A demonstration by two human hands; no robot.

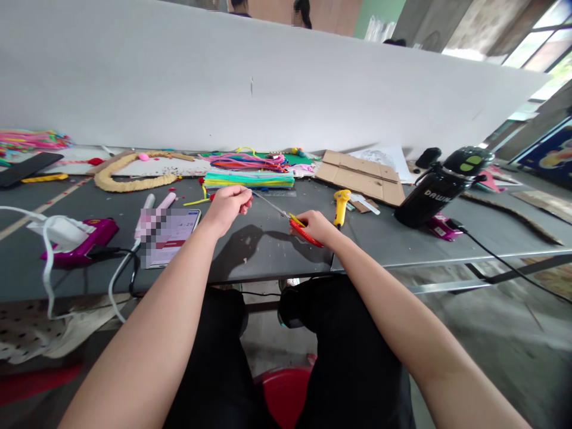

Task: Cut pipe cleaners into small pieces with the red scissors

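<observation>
My left hand (229,207) is closed in a pinch on one end of a thin grey strand (267,203), perhaps a pipe cleaner. The strand runs slanting down to the right, above the table. At its other end my right hand (315,225) is wrapped round a pair of scissors (308,232) with red and yellow handles. The scissors' short tip meets the strand; whether the blades are closed on it I cannot tell. Just behind my hands lies a bundle of turquoise and yellow pipe cleaners (250,179), with pink and orange ones (250,161) beyond it.
A yellow glue gun (342,205) stands right of my right hand, near folded cardboard (360,176). Farther right is a black bottle (440,187). Left are a phone (190,220), a purple power strip (100,232) with cables, and a curved tan piece (105,176). A white partition (179,83) rises behind.
</observation>
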